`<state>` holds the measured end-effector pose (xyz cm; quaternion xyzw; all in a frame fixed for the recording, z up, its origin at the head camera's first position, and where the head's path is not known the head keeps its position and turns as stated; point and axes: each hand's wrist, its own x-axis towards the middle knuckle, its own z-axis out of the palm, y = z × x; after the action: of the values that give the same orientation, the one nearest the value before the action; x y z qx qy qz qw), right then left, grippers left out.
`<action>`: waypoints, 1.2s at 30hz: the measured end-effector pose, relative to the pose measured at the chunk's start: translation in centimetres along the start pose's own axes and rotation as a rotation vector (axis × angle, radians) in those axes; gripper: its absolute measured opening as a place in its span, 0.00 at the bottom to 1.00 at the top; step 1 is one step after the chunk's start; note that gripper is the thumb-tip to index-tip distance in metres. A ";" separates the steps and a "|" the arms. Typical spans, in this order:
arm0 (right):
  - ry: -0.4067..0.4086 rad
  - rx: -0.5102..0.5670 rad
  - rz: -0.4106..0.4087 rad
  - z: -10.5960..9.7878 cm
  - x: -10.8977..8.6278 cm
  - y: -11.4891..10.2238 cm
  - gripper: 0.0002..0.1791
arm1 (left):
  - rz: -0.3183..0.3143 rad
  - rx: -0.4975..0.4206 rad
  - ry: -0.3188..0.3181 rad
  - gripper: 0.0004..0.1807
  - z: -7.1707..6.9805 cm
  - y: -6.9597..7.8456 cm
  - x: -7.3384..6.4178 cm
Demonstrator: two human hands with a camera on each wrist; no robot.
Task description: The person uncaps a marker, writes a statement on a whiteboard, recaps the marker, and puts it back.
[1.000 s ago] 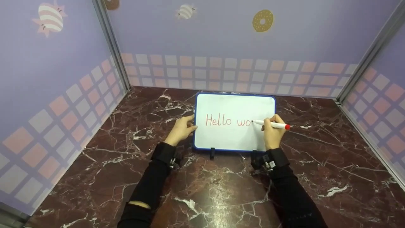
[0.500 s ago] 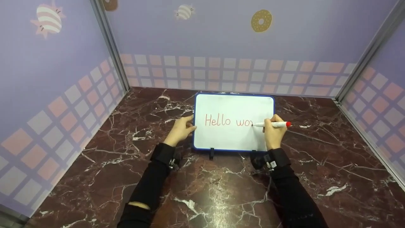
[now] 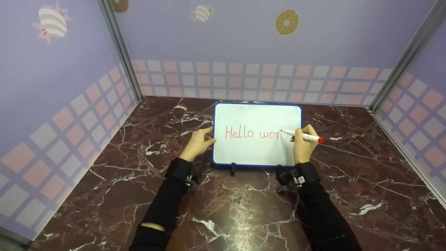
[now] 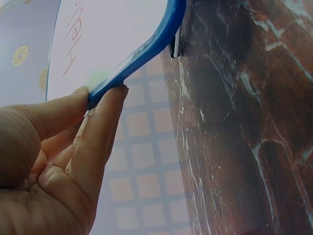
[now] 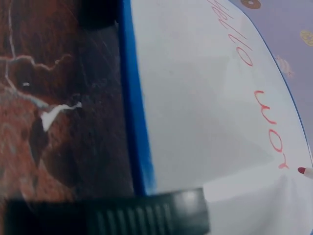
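A small whiteboard [image 3: 251, 150] with a blue frame stands propped on black feet [image 3: 233, 168], bearing "Hello wor" in red letters [image 5: 275, 140]. My left hand [image 3: 198, 143] pinches the board's left edge; in the left wrist view the thumb [image 4: 63, 110] lies on the front and the fingers reach behind the blue frame [image 4: 142, 56]. With my right hand [image 3: 304, 144] I grip a white marker [image 3: 308, 137] with a red end, its tip just right of the "r". The right wrist view shows only the marker's tip [image 5: 302, 170]; the right hand itself is out of that view.
The board stands on a dark red marbled table [image 3: 244, 216], near the back wall [image 3: 244, 38]. Purple panels with printed squares close in the left and right sides. Black wrist straps [image 3: 179, 170] with small cameras sit on both wrists.
The red stroke after "wo" has become an "r". The marker moved down, then up and slightly right, with my right hand following. My left hand stays at the board's edge.
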<state>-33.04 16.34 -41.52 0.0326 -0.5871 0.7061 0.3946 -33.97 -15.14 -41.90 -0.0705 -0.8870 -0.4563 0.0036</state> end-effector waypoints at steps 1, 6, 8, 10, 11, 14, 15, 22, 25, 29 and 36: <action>0.005 0.005 0.002 -0.1 0.1 0.0 0.15 | 0.002 0.003 0.000 0.32 0.0 0.0 0.0; -0.005 0.032 0.028 -0.5 0.4 0.3 0.14 | 0.005 0.008 0.003 0.32 0.0 -0.1 0.0; -0.011 0.032 0.035 -0.5 0.4 0.4 0.15 | 0.002 0.005 0.001 0.32 0.0 -0.1 0.0; -0.011 0.032 0.039 -0.6 0.4 0.4 0.15 | 0.000 0.004 0.001 0.32 0.0 -0.1 0.0; -0.011 0.032 0.039 -0.6 0.4 0.4 0.15 | 0.001 0.006 0.000 0.32 0.0 -0.1 0.0; -0.011 0.034 0.041 -0.6 0.4 0.5 0.16 | 0.009 0.014 0.000 0.32 0.1 -0.1 0.0; -0.012 0.035 0.043 -0.6 0.4 0.5 0.16 | 0.009 0.013 0.001 0.32 0.1 -0.1 0.0; -0.028 0.017 0.028 -0.7 0.5 0.8 0.16 | 0.000 0.005 -0.008 0.31 0.1 0.0 -0.1; -0.035 0.002 0.025 -0.8 0.5 0.8 0.16 | 0.003 0.012 -0.001 0.31 0.1 0.2 -0.1; -0.042 -0.017 0.031 -0.9 0.5 0.7 0.15 | 0.004 0.018 0.003 0.31 0.1 0.2 -0.1; -0.052 -0.069 0.038 -1.0 0.7 0.3 0.14 | 0.005 0.014 0.003 0.31 0.1 0.0 -0.1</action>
<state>-33.25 17.57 -41.70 0.0264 -0.6219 0.6915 0.3666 -33.88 -15.10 -41.94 -0.0720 -0.8900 -0.4502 0.0063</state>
